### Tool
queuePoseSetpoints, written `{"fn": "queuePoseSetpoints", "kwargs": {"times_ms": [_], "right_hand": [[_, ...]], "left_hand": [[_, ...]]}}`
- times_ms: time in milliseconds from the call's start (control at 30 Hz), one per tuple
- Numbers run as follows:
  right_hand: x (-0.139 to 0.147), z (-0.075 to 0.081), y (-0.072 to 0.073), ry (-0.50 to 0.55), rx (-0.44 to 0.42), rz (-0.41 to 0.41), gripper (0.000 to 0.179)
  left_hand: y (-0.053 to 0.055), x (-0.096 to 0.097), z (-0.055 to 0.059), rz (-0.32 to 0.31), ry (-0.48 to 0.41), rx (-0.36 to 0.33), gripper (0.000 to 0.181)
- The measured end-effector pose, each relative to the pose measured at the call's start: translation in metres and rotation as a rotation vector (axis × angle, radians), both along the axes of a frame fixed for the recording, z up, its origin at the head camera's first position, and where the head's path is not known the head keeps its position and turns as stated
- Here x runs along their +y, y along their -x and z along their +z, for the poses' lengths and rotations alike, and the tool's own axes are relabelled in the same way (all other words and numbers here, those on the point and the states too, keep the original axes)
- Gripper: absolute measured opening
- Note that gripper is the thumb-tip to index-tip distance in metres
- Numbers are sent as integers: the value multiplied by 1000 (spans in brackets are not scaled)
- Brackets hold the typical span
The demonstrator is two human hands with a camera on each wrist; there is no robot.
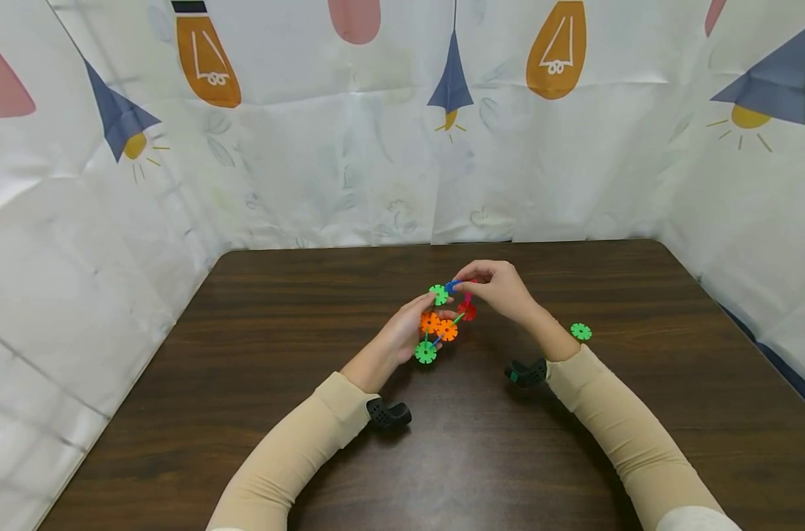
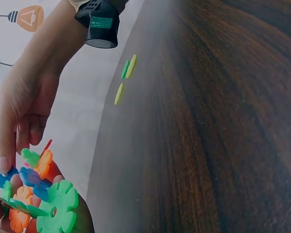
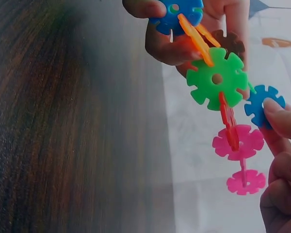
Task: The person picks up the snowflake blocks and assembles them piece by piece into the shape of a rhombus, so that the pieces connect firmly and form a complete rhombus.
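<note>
My left hand [image 1: 397, 335] holds a ring-like chain of interlocking plastic snowflake discs in green, orange, blue, red and pink. An orange disc [image 1: 447, 330] and a green disc [image 1: 426, 352] face up at its near end. Across from it, my right hand [image 1: 502, 289] pinches a blue disc [image 3: 264, 107] between thumb and forefinger, right at the chain's far side. In the right wrist view, a larger green disc [image 3: 217, 78] sits mid-chain, with a pink disc [image 3: 238, 142] and a second pink disc [image 3: 246, 182] hanging below. The left fingers partly hide the chain.
A loose green disc [image 1: 581, 331] lies on the dark wooden table [image 1: 243, 354] beside my right forearm. Thin yellow pieces [image 2: 131, 66] and a green one appear on the tabletop in the left wrist view. Black wrist cameras [image 1: 389, 414] are strapped on both wrists. A printed curtain [image 1: 389, 169] stands behind.
</note>
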State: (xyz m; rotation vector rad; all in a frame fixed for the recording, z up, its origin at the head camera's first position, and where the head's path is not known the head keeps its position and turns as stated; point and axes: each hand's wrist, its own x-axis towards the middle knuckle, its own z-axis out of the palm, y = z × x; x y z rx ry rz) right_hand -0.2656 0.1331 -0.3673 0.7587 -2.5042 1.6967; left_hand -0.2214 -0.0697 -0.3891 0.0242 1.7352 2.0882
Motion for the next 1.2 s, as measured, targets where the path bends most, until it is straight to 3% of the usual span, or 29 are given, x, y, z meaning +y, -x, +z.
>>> {"fn": "queuePoseSetpoints", "kwargs": {"times_ms": [433, 733, 967, 1200], "right_hand": [[3, 1, -4, 78, 38, 35, 9], [1, -3, -3, 132, 209, 89, 10], [2, -2, -3, 69, 209, 83, 8], [2, -2, -4, 28, 146, 84, 9]], "left_hand": [[0, -3, 3, -71, 14, 23, 46], [1, -6, 9, -114, 10, 12, 49], [2, -6, 6, -126, -11, -28, 50], [3, -6, 2, -98, -46, -75, 51]]}}
